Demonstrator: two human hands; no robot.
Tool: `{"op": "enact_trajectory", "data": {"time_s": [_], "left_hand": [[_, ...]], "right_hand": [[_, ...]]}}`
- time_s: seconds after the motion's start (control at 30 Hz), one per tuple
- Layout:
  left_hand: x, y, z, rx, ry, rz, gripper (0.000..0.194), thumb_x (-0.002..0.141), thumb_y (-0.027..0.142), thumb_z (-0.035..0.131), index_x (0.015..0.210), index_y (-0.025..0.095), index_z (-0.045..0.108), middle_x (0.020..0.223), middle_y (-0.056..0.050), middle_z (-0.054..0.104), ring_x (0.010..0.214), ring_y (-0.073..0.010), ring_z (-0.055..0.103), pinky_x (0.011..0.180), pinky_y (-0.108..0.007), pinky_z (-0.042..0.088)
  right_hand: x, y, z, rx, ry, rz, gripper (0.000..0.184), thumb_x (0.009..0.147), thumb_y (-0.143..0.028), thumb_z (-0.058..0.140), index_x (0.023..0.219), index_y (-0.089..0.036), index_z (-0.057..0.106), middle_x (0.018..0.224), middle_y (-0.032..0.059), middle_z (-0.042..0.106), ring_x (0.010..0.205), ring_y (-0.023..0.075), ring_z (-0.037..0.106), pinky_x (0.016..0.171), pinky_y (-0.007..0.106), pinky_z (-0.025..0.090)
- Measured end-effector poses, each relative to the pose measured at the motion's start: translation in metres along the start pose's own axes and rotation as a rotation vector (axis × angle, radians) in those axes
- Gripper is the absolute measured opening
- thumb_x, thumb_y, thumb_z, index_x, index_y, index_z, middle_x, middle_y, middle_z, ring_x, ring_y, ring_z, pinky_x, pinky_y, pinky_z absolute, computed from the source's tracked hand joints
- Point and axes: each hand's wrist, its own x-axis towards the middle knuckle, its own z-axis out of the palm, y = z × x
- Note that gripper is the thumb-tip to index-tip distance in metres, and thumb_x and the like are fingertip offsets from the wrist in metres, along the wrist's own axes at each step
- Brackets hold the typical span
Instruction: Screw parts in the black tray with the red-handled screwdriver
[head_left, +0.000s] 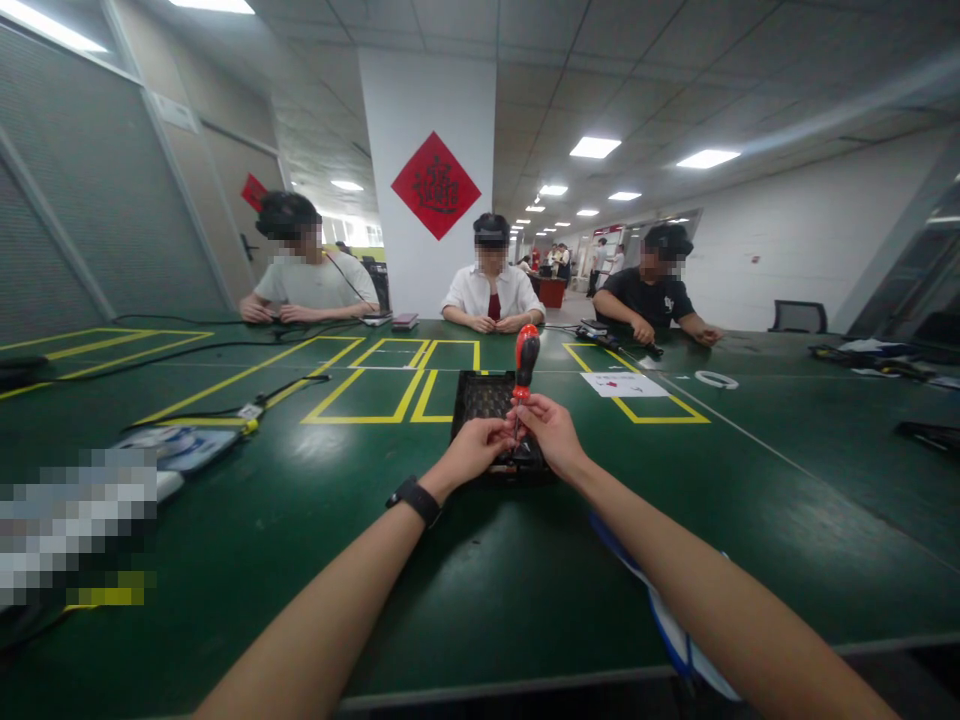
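Observation:
A screwdriver [528, 358] with a red and black handle stands nearly upright, its handle at the top and its shaft pointing down. Just beneath the handle, the fingers of my right hand [553, 432] are closed around the shaft. My left hand [474, 452], with a black watch [415, 500] on the wrist, has its fingertips pinched together at the lower shaft. Both hands are over the near end of a black tray-like box [469, 395] with a textured inside. The screwdriver's tip is hidden among the fingers and the dark box.
The green table [480, 600] bears yellow tape outlines. A printed sheet [624, 385] and a white ring [716, 380] lie to the right. Cables and a flat packet [184, 447] are on the left. Three people sit across the table. A blue-edged item [675, 620] is under my right forearm.

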Motion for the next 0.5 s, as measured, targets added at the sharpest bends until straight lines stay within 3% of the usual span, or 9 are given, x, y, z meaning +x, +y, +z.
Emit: {"op": "enact_trajectory", "data": {"time_s": [0.23, 0.5], "left_hand": [[-0.0007, 0.0023, 0.001, 0.018, 0.069, -0.095, 0.029, 0.065, 0.035, 0.064, 0.077, 0.009, 0.063, 0.065, -0.003, 0.063, 0.055, -0.011, 0.054, 0.053, -0.02, 0.041], [-0.0024, 0.0067, 0.0005, 0.002, 0.028, -0.054, 0.022, 0.068, 0.031, 0.06, 0.074, 0.01, 0.062, 0.061, 0.0, 0.06, 0.053, -0.0091, 0.051, 0.052, -0.019, 0.039]], "right_hand": [[0.0008, 0.0022, -0.0003, 0.021, 0.043, -0.035, 0.03, 0.069, -0.033, 0.063, 0.092, -0.018, 0.052, 0.07, -0.0004, 0.061, 0.057, 0.0091, 0.056, 0.049, 0.02, 0.042], [0.0004, 0.002, -0.0018, 0.027, -0.068, 0.028, 0.031, 0.077, -0.037, 0.054, 0.098, -0.015, 0.057, 0.078, 0.0043, 0.063, 0.06, 0.0094, 0.056, 0.052, 0.022, 0.044]]}}
